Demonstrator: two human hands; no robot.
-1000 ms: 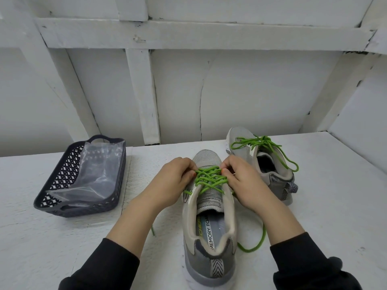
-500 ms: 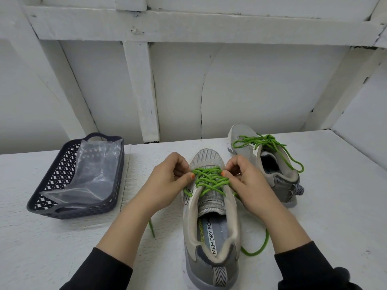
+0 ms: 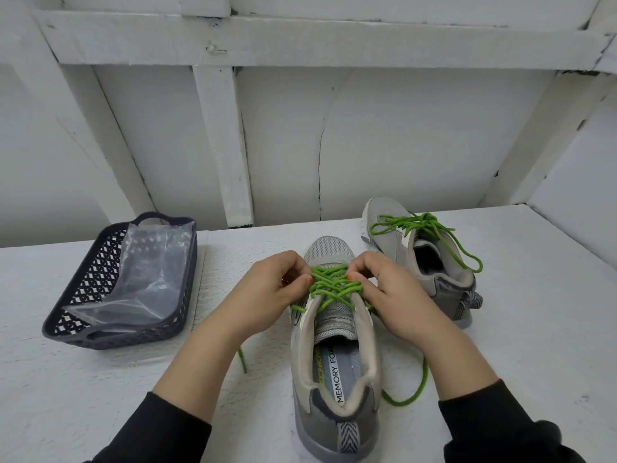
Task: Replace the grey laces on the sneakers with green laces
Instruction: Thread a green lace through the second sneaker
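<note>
Two grey sneakers, both green-laced. Near shoe [image 3: 334, 362] centre, heel toward camera; far shoe [image 3: 430, 262] right of it and further back, lace [image 3: 430, 228] tied loosely on top. One dark basket [image 3: 83, 295] at left, holding one clear plastic bag [image 3: 143, 279].

Insole of near shoe reads "MEMORY FOA…", with "SKECHERS" partly visible beside it; tongue label too small to read.

Left hand [image 3: 267, 292] and right hand [image 3: 390, 289] flank the near shoe's crossed green lace [image 3: 329, 285], fingers curled shut, pinching strands at either edge. Loose lace ends trail onto the table [image 3: 534, 329] on both sides.

Table white, rough-painted. White wall with boards behind.
</note>
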